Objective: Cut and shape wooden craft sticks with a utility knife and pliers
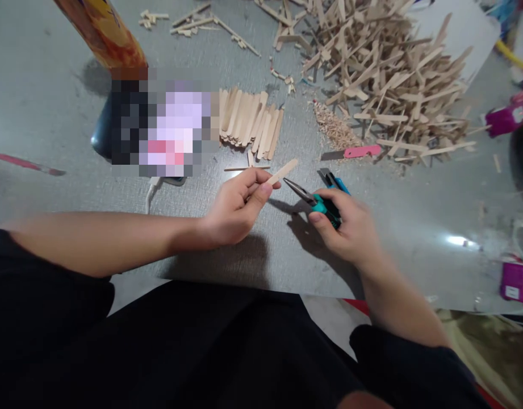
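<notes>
My left hand pinches a flat wooden stick between thumb and fingers, its free end pointing up and right. My right hand is closed around the teal handles of small cutting pliers. The pliers' metal jaws point left toward the stick's end, a short gap apart from it. Both hands hover over a grey work surface.
A row of flat sticks lies behind the hands. A big heap of cut stick pieces fills the back right, with a pile of shavings and a pink-handled knife. An orange cylinder and a blurred patch stand at left.
</notes>
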A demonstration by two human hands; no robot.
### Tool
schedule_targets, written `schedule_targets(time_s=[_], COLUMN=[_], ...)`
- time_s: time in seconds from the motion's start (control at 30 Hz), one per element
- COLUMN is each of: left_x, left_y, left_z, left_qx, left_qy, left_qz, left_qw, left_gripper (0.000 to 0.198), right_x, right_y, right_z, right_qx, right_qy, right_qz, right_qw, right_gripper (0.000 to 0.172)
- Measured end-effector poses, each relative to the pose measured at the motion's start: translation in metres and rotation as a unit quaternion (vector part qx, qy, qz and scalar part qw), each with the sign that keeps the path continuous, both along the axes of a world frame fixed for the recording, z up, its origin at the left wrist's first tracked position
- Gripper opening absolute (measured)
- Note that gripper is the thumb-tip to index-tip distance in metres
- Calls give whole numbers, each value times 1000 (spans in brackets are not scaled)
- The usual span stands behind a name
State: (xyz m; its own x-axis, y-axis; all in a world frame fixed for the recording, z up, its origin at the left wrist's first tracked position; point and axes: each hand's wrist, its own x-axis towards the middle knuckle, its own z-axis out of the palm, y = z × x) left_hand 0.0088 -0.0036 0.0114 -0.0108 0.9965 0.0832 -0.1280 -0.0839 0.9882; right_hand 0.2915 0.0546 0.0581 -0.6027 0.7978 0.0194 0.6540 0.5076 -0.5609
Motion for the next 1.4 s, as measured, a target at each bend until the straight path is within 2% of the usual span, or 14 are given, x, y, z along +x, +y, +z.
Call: schedule_targets(time_s=[0.13, 0.5, 0.67, 0.83, 1.13, 1.27, 1.4], left_x=[-2, -4, -4, -3, -3, -5, -6], left_y=[-2, 2, 1, 2, 7, 11, 15], left_z=[2, 7, 7, 6, -3, -5, -5], left_qx=[-8, -28, -33, -19, 4, -17, -34], left_qy=[26, 7, -4, -20, -51, -73, -88], left_qz=[-23, -58, -65, -65, -48, -62, -84], left_qw=[999, 998, 997, 998, 998, 995, 992], left_gripper=[21, 14, 17, 16, 33, 35, 38], right_x=[-2, 1, 0, 0, -4, -4, -4], right_y=[-1, 0, -1, -2, -3, -3, 2], right_z=[-1, -4, -5, -10, -21, -21, -14], right_qx=[-29, -55, -65, -41, -1, -27, -101], right_qy=[19, 37, 26, 42, 108, 116, 126], right_qz=[19, 8, 9, 18, 10, -1, 0], right_qw=[999, 998, 998, 998, 994, 993, 987], right_gripper=[31, 39, 39, 36, 55, 53, 52])
